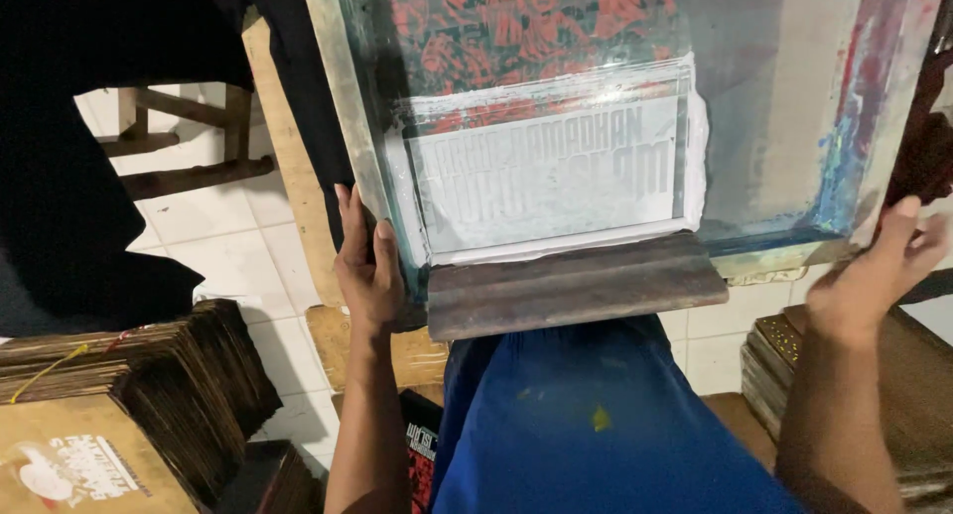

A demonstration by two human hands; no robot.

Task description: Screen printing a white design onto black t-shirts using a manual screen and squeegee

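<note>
A metal-framed printing screen fills the upper middle of the head view, its mesh stained with red, green and blue ink and carrying a pale lettered stencil with white ink. A wide wooden squeegee lies against the frame's near edge. My left hand grips the frame's near left corner. At the near right corner, my right hand holds the frame with fingers spread over it. Black fabric lies under the screen on a wooden board.
My blue-clad lap is below the squeegee. Stacks of brown printed cardboard sheets sit at the lower left and lower right. A wooden stool stands on the white tiled floor at the left, beside a dark cloth mass.
</note>
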